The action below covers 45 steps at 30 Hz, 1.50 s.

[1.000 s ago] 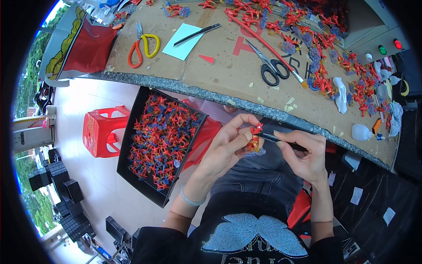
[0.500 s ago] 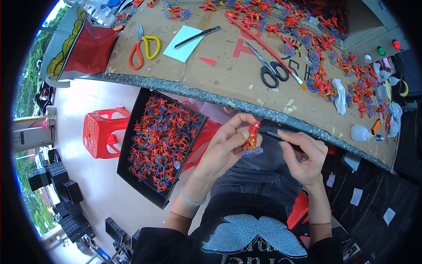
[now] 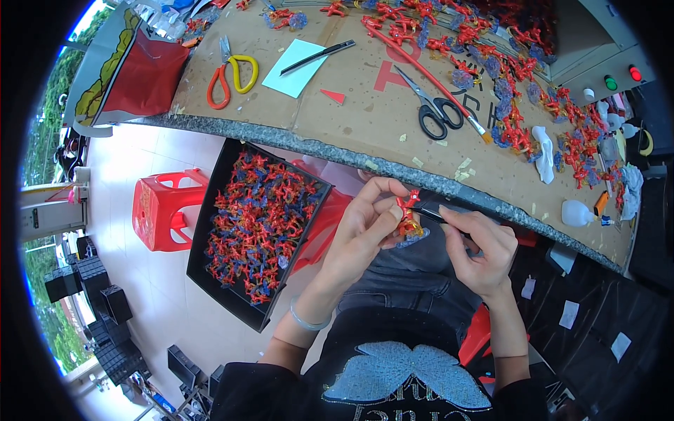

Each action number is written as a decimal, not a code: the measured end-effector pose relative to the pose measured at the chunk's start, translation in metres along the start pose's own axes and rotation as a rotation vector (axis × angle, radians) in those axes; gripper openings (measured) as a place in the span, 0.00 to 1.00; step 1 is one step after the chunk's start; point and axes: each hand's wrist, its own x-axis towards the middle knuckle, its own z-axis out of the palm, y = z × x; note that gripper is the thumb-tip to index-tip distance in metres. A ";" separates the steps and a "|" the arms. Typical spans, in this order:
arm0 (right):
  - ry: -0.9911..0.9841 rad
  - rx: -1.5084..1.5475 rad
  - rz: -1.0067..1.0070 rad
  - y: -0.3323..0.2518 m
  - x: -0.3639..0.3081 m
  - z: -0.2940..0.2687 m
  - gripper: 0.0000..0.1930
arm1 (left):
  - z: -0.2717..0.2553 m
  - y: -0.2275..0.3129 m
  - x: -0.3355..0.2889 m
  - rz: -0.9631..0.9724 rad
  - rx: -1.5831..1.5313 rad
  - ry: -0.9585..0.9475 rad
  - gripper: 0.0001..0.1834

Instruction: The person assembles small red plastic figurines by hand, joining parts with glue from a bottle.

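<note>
My left hand [image 3: 357,242] pinches a small red figurine [image 3: 410,226] with amber parts and a bluish clear base, just off the table's near edge. The figurine stands nearly upright, tilted a little. Between the thumb and fingers of my right hand [image 3: 484,251] is a slim dark pointed tool [image 3: 430,215], whose exact kind I cannot make out. Its tip reaches the figurine's upper body, next to my left thumb. To the left of my hands, a black tray [image 3: 261,324] is full of similar red and blue figurines [image 3: 256,217].
Cardboard covers the stone-edged table [image 3: 330,112]. On it lie orange-yellow scissors [image 3: 226,78], black scissors [image 3: 430,112], a knife [image 3: 316,57] on pale paper, a red-handled brush [image 3: 435,81] and many figurines [image 3: 516,91]. A white bottle [image 3: 576,212] sits right; a red stool [image 3: 165,210] stands left.
The figurine has turned and shifted slightly right in my left hand. My right hand has moved slightly left, bringing the tool's tip against the figurine's upper body.
</note>
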 end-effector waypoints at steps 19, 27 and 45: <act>-0.068 0.084 -0.054 0.004 0.004 -0.008 0.14 | -0.008 -0.006 0.004 -0.114 -0.361 -0.138 0.14; -0.073 0.049 -0.099 0.004 0.006 -0.012 0.13 | -0.004 -0.004 0.003 -0.124 -0.304 -0.141 0.15; -0.118 0.175 -0.008 0.008 0.006 -0.019 0.11 | -0.003 -0.004 0.006 -0.179 -0.344 -0.191 0.16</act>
